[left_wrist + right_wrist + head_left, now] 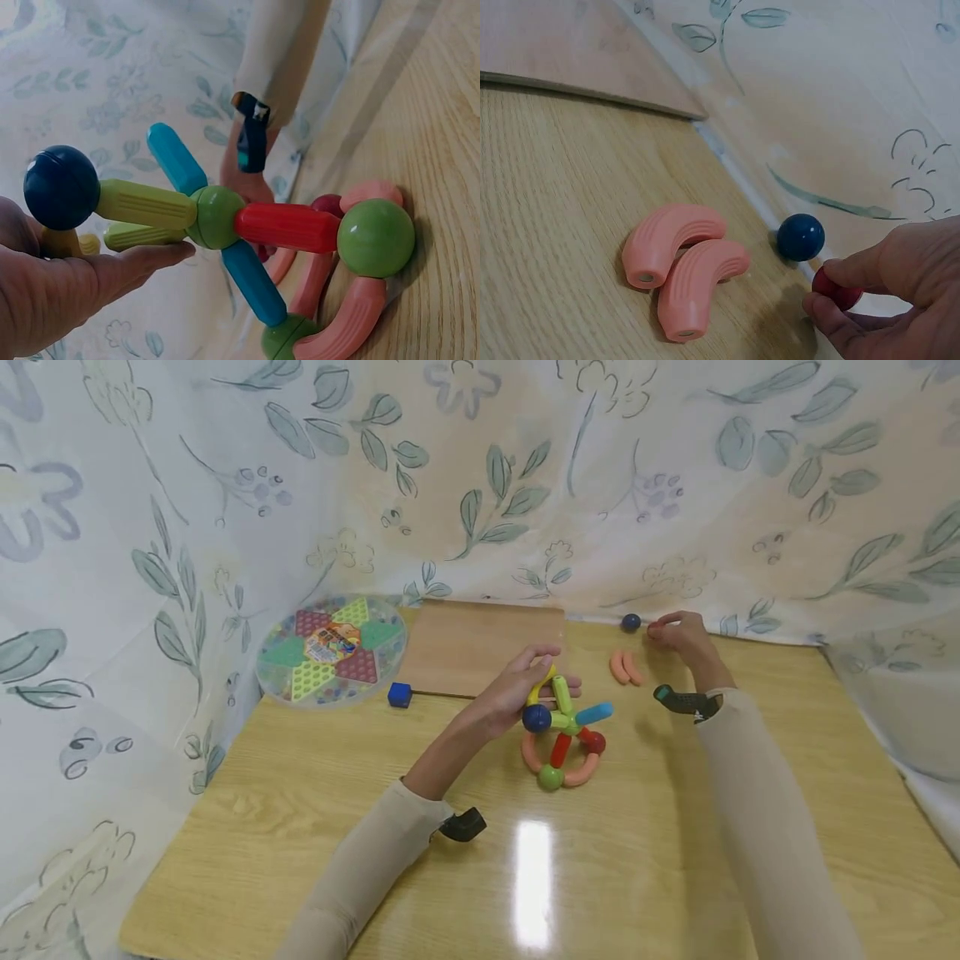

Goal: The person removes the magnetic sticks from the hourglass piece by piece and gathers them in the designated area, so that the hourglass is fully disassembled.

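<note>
My left hand (512,693) grips a structure of magnetic sticks and balls (217,217) by its yellow curved stick (535,696), beside a dark blue ball (61,187). Straight yellow-green, blue and red sticks meet at a green ball in its middle. Below, a ring of pink curved sticks (528,752) with green and red balls rests on or close to the table. At the table's back edge, my right hand (688,643) pinches a red ball (837,288) between thumb and fingers. Just beside it lies a loose dark blue ball (801,237).
Two loose pink curved sticks (690,289) lie side by side near my right hand. Behind my left hand is a wooden board (480,639). A round game board (390,652) and a blue cube (400,695) are to the left. Floral cloth (480,485) borders the table.
</note>
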Demonstrator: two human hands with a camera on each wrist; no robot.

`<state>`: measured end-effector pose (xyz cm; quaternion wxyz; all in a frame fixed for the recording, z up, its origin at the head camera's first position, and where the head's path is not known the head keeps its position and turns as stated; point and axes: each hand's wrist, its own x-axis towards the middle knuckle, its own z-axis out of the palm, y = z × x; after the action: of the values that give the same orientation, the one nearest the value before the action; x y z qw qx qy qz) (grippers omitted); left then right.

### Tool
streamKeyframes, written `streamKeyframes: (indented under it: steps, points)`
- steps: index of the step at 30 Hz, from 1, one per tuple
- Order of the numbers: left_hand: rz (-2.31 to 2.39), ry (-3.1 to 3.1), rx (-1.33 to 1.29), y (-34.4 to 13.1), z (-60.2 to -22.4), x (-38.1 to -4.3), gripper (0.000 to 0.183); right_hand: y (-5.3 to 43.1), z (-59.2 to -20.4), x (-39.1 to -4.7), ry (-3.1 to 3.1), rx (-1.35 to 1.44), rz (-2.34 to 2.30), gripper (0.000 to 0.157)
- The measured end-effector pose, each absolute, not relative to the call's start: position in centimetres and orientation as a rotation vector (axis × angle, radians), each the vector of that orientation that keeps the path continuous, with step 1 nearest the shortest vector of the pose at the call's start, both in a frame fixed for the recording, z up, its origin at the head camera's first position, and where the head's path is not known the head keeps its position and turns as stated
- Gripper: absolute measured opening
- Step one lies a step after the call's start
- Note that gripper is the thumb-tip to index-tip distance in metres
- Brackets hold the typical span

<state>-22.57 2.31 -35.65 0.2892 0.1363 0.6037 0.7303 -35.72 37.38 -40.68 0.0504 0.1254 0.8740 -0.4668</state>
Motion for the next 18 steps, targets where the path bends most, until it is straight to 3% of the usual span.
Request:
streamKeyframes:
  steps: [11,18]
  points:
    - [1.952,1.612,0.387,2.06,-35.87,-22.69,0.043,36.96,-41.23,-36.64,2.699,0.386,-1.327,0.075]
    - [1.949,1.618,0.389,2.28,-36.16,-22.7,0.042,37.24,-41.47,-36.6,2.702,0.369,-1.288,0.075]
